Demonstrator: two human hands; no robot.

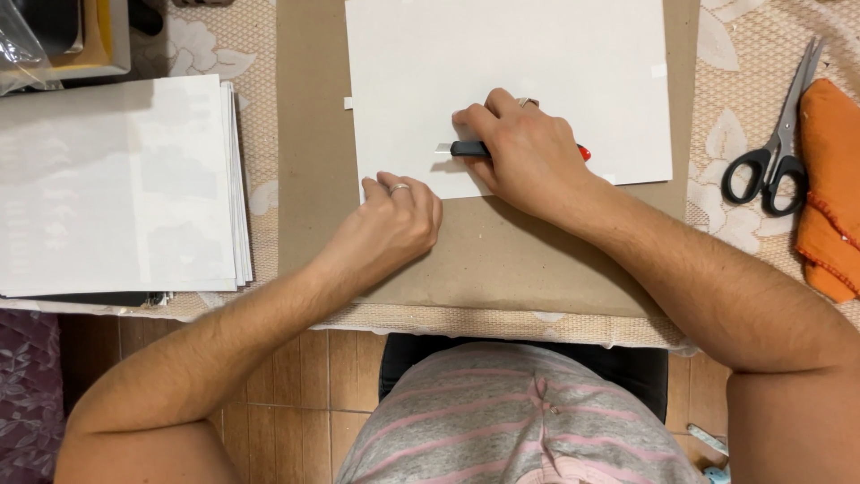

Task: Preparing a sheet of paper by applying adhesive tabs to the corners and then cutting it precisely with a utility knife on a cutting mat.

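A large white sheet lies on a brown cardboard mat in the middle of the table. My right hand grips a black utility knife with a red end, its blade pointing left and resting on the sheet near its lower edge. My left hand, with a ring on one finger, is curled into a loose fist, and its knuckles press on the sheet's lower left corner.
A stack of white sheets sits at the left. Black-handled scissors and an orange cloth lie at the right on a lace tablecloth. A plastic-wrapped item is at the far left corner.
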